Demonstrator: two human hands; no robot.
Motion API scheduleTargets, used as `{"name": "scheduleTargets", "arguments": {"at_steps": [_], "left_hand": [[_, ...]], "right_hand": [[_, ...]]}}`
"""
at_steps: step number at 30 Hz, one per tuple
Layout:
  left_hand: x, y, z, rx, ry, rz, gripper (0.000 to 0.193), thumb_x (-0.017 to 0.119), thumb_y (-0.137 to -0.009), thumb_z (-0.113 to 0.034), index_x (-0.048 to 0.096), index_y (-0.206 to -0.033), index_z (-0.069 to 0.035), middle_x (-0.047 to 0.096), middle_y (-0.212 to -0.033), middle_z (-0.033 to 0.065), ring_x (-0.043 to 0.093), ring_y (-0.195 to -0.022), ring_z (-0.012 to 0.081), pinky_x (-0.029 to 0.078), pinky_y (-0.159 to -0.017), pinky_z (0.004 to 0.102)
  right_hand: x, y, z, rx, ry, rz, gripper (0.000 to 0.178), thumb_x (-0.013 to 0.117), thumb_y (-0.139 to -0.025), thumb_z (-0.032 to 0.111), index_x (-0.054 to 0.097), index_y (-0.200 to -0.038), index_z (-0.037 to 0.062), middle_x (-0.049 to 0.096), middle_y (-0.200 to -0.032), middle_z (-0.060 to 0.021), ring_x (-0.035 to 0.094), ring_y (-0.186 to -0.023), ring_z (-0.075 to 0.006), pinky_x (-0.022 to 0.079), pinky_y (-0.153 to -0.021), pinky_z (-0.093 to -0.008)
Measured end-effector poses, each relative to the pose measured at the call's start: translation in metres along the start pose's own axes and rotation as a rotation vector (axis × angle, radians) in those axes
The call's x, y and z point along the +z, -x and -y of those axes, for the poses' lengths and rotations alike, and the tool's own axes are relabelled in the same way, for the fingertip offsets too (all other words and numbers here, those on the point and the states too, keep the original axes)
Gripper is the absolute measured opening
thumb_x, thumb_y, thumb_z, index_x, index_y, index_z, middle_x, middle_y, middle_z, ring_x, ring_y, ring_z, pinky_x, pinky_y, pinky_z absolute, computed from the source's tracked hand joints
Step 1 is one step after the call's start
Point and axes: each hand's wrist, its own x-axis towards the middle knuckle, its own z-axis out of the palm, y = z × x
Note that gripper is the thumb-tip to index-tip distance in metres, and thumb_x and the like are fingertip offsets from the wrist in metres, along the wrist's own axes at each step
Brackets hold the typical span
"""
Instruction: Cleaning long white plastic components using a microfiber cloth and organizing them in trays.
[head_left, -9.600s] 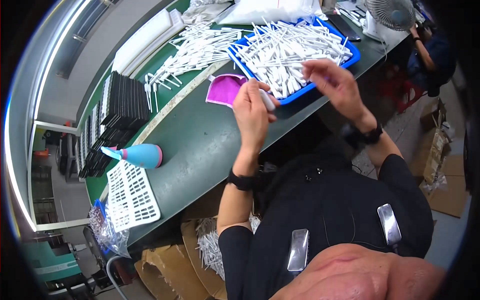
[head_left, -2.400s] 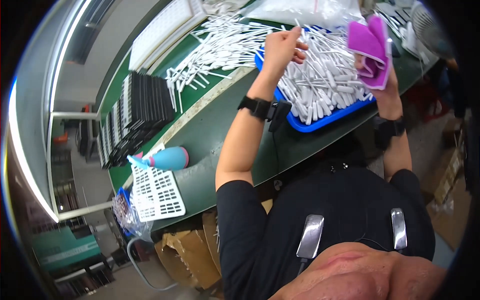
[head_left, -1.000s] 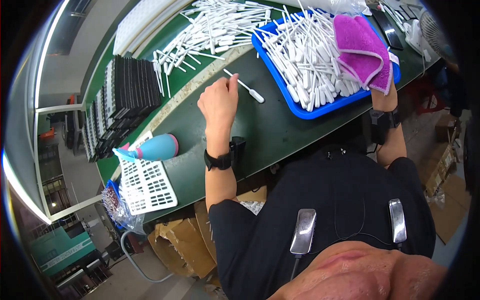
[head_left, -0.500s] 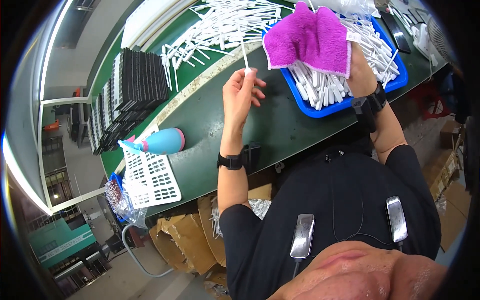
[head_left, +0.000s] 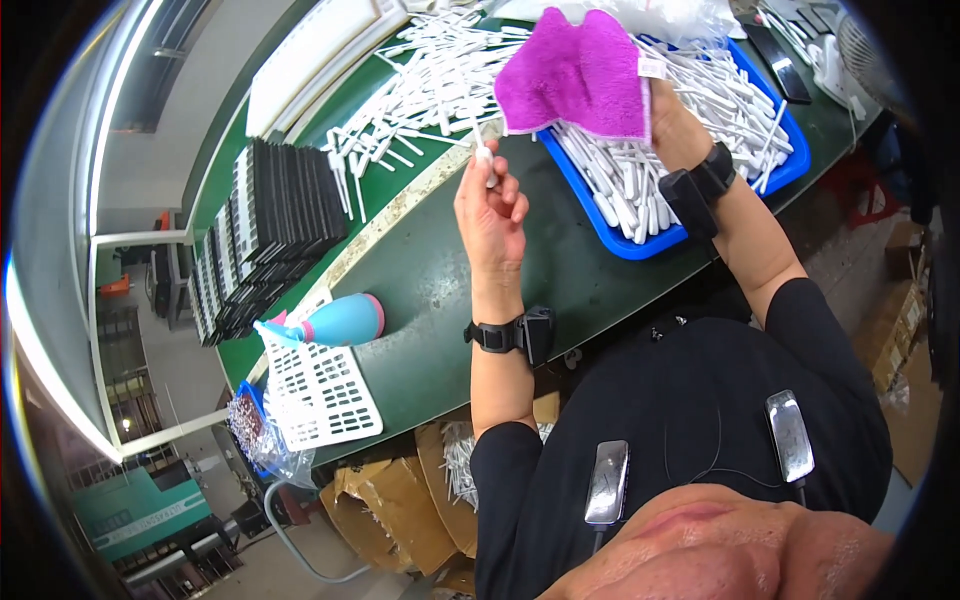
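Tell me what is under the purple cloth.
White sticks in the blue tray show below and right of the purple cloth. The right hand holds it, fingertips hidden. The cloth covers part of the tray, so its contents there cannot be seen.

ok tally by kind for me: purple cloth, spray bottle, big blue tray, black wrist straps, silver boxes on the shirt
Purple cloth: 1
Spray bottle: 1
Big blue tray: 1
Black wrist straps: 2
Silver boxes: 2
Total: 7
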Motion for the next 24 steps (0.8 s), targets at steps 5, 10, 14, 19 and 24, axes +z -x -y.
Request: {"name": "scheduleTargets", "arguments": {"at_steps": [5,10,14,19,24], "left_hand": [[-0.001,0.006,0.003,0.067,-0.139,-0.034,0.030,0.052,-0.091,-0.019,0.053,-0.114,0.001,0.050,-0.078,-0.0007,0.037,-0.056,0.0055,0.029,-0.042,0.0193],[0.010,0.011,0.011,0.080,-0.218,-0.065,0.028,0.053,-0.091,-0.018,0.055,-0.112,0.001,0.050,-0.077,-0.0008,0.036,-0.052,0.0055,0.029,-0.041,0.0198],[0.016,0.015,0.012,0.051,-0.193,-0.050,0.028,0.053,-0.091,-0.018,0.055,-0.111,0.001,0.050,-0.077,-0.0005,0.035,-0.051,0.0054,0.029,-0.042,0.0202],[0.011,0.015,0.013,0.035,-0.154,-0.045,0.028,0.051,-0.091,-0.019,0.055,-0.111,0.000,0.048,-0.076,-0.0011,0.035,-0.052,0.0053,0.029,-0.043,0.0203],[0.009,0.017,0.014,0.011,-0.108,-0.058,0.027,0.050,-0.091,-0.021,0.054,-0.109,-0.001,0.046,-0.074,-0.0014,0.035,-0.053,0.0056,0.028,-0.043,0.0203]], "right_hand": [[0.005,0.004,-0.002,-0.178,0.375,-0.210,0.045,0.051,-0.092,0.032,0.051,-0.122,-0.0009,0.061,-0.112,-0.0167,0.063,-0.098,-0.0247,0.053,-0.086,-0.0360],[0.008,0.008,-0.002,-0.199,0.599,-0.088,0.075,0.064,-0.079,0.051,0.041,-0.133,0.0043,0.050,-0.129,-0.0151,0.052,-0.116,-0.0256,0.044,-0.098,-0.0405],[0.018,0.013,-0.013,-0.180,0.595,-0.100,0.063,0.060,-0.083,0.041,0.044,-0.129,0.0022,0.053,-0.123,-0.0140,0.055,-0.110,-0.0236,0.047,-0.093,-0.0368],[0.017,0.008,-0.022,-0.099,0.575,-0.279,0.056,0.057,-0.087,0.035,0.043,-0.130,0.0020,0.053,-0.123,-0.0136,0.055,-0.110,-0.0241,0.046,-0.094,-0.0357],[0.008,0.015,-0.019,-0.045,0.688,-0.181,0.065,0.060,-0.085,0.039,0.038,-0.135,0.0034,0.049,-0.130,-0.0134,0.051,-0.117,-0.0252,0.042,-0.100,-0.0373]]}}
